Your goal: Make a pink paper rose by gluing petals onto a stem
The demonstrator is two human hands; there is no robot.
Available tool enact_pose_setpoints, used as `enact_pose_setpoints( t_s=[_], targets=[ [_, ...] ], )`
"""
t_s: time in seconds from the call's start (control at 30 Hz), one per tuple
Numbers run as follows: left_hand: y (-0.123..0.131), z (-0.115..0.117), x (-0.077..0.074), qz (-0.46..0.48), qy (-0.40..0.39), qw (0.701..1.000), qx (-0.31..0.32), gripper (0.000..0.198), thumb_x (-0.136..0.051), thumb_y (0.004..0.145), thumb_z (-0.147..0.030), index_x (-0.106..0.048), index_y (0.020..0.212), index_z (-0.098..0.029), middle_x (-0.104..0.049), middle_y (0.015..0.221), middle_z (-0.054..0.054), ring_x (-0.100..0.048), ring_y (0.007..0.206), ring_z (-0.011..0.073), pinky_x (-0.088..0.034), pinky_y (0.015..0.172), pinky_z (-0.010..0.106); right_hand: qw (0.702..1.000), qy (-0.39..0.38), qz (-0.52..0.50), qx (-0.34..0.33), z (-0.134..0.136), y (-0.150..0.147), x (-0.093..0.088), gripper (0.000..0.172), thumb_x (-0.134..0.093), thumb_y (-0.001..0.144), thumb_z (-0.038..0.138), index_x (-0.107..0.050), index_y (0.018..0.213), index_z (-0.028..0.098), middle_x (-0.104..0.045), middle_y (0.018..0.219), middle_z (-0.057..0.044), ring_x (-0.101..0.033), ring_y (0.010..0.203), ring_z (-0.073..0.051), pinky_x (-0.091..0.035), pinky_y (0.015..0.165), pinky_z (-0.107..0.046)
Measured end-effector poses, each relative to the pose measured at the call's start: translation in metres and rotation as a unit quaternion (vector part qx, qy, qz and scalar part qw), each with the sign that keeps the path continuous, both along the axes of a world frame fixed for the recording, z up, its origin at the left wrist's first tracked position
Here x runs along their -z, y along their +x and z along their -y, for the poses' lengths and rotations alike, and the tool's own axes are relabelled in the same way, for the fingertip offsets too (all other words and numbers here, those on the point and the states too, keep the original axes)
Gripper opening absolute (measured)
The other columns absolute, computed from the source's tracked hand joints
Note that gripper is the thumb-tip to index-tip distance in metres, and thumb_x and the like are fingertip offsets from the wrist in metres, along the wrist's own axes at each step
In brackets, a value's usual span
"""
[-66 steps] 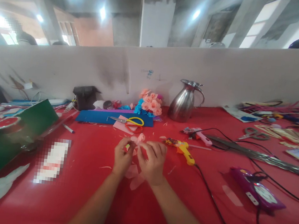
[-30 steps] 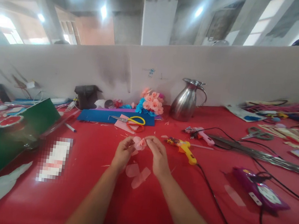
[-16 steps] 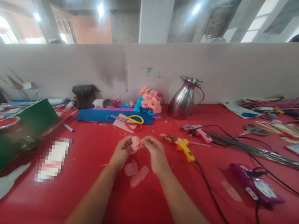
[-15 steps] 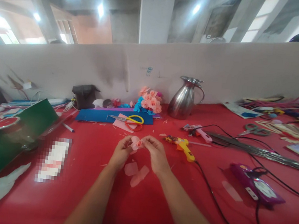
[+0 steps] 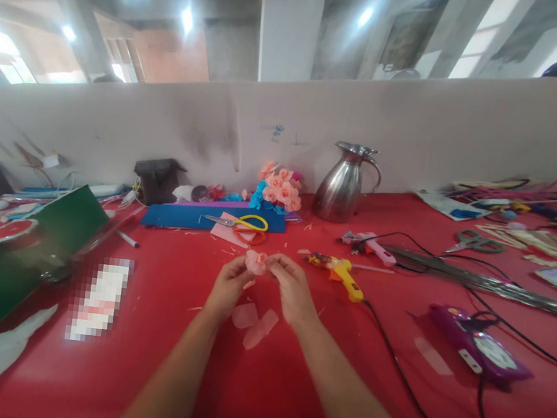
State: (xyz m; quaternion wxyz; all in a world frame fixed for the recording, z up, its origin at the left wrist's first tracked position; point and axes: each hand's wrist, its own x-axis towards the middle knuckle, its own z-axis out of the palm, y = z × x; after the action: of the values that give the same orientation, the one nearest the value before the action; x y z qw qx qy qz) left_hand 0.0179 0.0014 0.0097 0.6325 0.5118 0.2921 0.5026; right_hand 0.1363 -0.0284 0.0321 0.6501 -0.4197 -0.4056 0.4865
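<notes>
A small pink paper flower [image 5: 255,262] is held up between both hands over the red table. My left hand [image 5: 227,286] pinches its petals from the left. The fingers of my right hand [image 5: 291,291] close on its right side. Below the hands lie loose pink paper petals [image 5: 259,329]. Just beyond them, scissors [image 5: 234,222] with yellow and orange handles rest on pink paper and a blue sheet [image 5: 177,215]. To the right of my right hand is a yellow glue gun [image 5: 344,277] with a black cord.
Behind stand a bunch of pink paper roses [image 5: 283,189] and a steel jug [image 5: 340,188]. At right lie a pink glue gun [image 5: 375,247], wires [image 5: 482,279], grey-handled scissors [image 5: 478,242] and a purple power strip [image 5: 479,346]. Green board [image 5: 4,272] fills the left.
The pink flower has turned a little between my fingers, its rolled centre now facing more upward. My hands have stayed in nearly the same place.
</notes>
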Motion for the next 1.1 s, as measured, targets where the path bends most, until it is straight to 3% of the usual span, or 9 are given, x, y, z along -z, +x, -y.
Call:
enact_pose_setpoints(
  t_s=[0.37,0.53,0.67,0.83,0.97,1.1],
  targets=[
    [-0.001,-0.001,0.002,0.009,0.022,0.999,0.028,0.015,-0.062,0.074,-0.025,-0.064,0.088,-0.020,-0.060,0.084,0.001,-0.053,0.079,0.0115,-0.040,0.074,0.022,0.999,-0.022,-0.021,0.024,-0.004,0.003,0.005,0.017,-0.064,0.067,0.033,-0.058,0.060,0.019,-0.052,0.059,0.003,-0.042,0.059,-0.011,-0.033,0.060,-0.025],
    [-0.001,-0.001,0.000,-0.004,0.023,1.000,-0.007,0.015,-0.060,0.076,-0.032,-0.064,0.078,-0.018,-0.058,0.074,0.001,-0.049,0.068,0.0100,-0.039,0.068,0.021,0.999,-0.015,0.020,0.030,-0.003,0.004,0.005,0.023,-0.062,0.069,0.036,-0.055,0.058,0.018,-0.045,0.054,0.004,-0.037,0.055,-0.010,-0.028,0.056,-0.025],
    [-0.003,-0.001,-0.002,0.003,0.007,1.000,-0.025,0.016,-0.063,0.072,-0.033,-0.064,0.076,-0.017,-0.060,0.075,0.001,-0.052,0.073,0.0123,-0.040,0.072,0.023,0.999,-0.013,0.035,0.034,-0.003,0.005,0.003,0.023,-0.062,0.069,0.036,-0.052,0.057,0.019,-0.043,0.053,0.005,-0.036,0.054,-0.010,-0.028,0.055,-0.025],
    [-0.011,-0.008,0.000,-0.064,0.029,0.992,-0.107,0.016,-0.063,0.070,-0.032,-0.064,0.080,-0.019,-0.061,0.079,0.002,-0.052,0.076,0.0151,-0.039,0.075,0.027,0.989,0.034,0.099,0.101,0.000,0.010,-0.001,0.018,-0.058,0.074,0.035,-0.053,0.065,0.020,-0.047,0.061,0.003,-0.043,0.060,-0.013,-0.034,0.059,-0.026],
    [-0.019,-0.019,0.004,-0.187,0.172,0.948,-0.190,0.010,-0.057,0.076,-0.028,-0.064,0.073,-0.022,-0.062,0.081,0.003,-0.050,0.081,0.0181,-0.036,0.078,0.030,0.936,0.151,0.283,0.144,0.006,0.014,-0.007,0.006,-0.056,0.077,0.025,-0.057,0.082,0.022,-0.055,0.083,-0.002,-0.050,0.079,-0.018,-0.040,0.075,-0.031],
    [-0.022,-0.022,0.004,-0.285,0.261,0.897,-0.216,0.015,-0.053,0.080,-0.026,-0.066,0.074,-0.022,-0.065,0.082,0.004,-0.049,0.083,0.0199,-0.033,0.078,0.033,0.858,0.204,0.442,0.163,0.008,0.015,-0.008,0.016,-0.056,0.075,0.020,-0.060,0.090,0.021,-0.055,0.095,-0.006,-0.049,0.095,-0.022,-0.037,0.087,-0.036]
  ],
)
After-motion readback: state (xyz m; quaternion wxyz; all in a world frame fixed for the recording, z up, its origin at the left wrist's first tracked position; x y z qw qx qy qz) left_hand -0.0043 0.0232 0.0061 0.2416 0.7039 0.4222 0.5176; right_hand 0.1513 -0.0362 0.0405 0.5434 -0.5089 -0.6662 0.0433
